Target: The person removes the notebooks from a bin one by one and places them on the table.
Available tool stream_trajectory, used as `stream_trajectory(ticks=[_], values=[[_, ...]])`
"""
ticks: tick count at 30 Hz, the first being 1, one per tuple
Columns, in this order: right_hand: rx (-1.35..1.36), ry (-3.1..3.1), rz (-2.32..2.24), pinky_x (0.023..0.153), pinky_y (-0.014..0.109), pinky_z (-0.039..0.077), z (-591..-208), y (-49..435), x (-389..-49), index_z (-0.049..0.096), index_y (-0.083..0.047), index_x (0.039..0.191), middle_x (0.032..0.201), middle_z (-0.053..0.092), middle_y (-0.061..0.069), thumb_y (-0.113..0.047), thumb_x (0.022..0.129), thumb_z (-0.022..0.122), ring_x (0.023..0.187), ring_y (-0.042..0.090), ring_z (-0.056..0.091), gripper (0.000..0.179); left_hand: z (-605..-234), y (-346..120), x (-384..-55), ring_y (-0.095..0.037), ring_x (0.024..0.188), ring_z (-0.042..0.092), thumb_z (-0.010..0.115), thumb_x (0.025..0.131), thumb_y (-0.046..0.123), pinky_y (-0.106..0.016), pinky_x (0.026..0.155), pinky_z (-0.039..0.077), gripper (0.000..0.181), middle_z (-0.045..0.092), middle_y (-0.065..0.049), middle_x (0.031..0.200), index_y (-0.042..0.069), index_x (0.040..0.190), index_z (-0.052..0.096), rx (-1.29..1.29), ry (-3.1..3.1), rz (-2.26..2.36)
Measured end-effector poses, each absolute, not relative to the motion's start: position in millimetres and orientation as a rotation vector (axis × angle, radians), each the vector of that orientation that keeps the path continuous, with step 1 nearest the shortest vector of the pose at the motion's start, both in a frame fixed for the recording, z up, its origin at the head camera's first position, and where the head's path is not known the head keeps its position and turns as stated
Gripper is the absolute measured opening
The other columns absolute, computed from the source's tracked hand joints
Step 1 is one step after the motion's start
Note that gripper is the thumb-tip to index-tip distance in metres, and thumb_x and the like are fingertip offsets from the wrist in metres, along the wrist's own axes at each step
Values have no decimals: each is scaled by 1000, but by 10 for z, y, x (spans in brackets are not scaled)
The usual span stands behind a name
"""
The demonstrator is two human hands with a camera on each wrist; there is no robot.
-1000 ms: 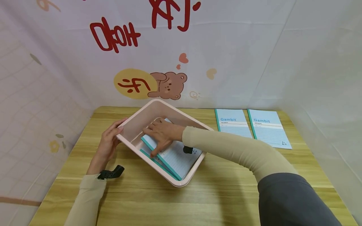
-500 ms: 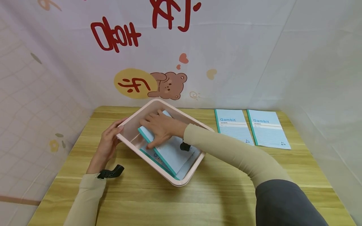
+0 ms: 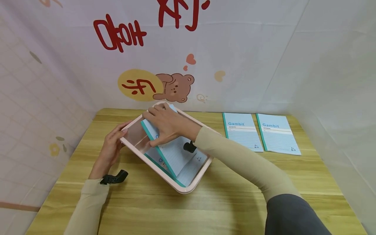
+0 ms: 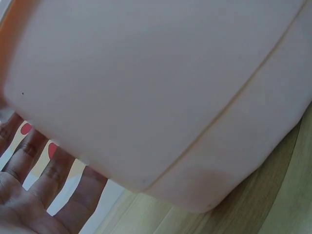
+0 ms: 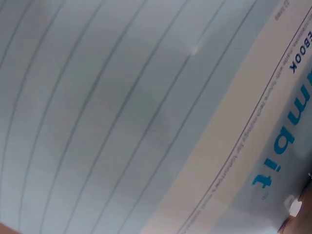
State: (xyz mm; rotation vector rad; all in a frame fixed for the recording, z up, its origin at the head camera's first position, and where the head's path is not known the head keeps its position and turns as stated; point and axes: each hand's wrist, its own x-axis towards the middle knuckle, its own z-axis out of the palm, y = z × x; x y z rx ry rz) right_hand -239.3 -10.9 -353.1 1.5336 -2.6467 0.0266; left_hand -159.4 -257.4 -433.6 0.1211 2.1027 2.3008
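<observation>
A pale pink plastic bin (image 3: 138, 130) is tilted on the table, its opening facing me. My left hand (image 3: 111, 145) holds its left corner, thumb over the rim and fingers against the outside, as the left wrist view shows. Inside, my right hand (image 3: 168, 123) grips the upper end of a light blue notebook (image 3: 173, 156) with a green spine, thumb on one edge and fingers over the other. That notebook is raised at its top. Beneath it lies another notebook (image 3: 188, 174) on the bin floor. The notebook's lined cover (image 5: 122, 107) fills the right wrist view.
Two more "Gambit" notebooks lie flat side by side at the back right: one nearer the bin (image 3: 242, 132) and one farther right (image 3: 277, 133). A white printed cloth wall (image 3: 249, 49) stands behind the wooden table (image 3: 141, 209).
My right hand has lifted the upper notebook's top end up and back toward the bin's far rim, uncovering more of the notebook below. The left hand and bin have hardly moved.
</observation>
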Motion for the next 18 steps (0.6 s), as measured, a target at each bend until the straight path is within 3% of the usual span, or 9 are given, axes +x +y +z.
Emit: stream_trajectory(ticks=[4, 18], values=[[1491, -2639, 72, 99, 46, 34, -3391, -91, -2357, 42, -21, 134, 124, 52, -1, -85, 75, 58, 118, 18, 47, 88, -4333, -2562, -1589, -10, 105, 58, 49, 108, 25, -24, 80, 53, 35, 61, 9, 126, 21, 139, 63, 103, 2106, 2303], [1333, -2588, 297, 98, 47, 33, -2679, 147, -2329, 44, -18, 139, 133, 53, 0, -73, 77, 65, 121, 18, 46, 85, -4323, -2559, -1592, -9, 104, 61, 49, 107, 22, -24, 82, 53, 33, 64, 10, 123, 20, 137, 65, 127, 2079, 2335]])
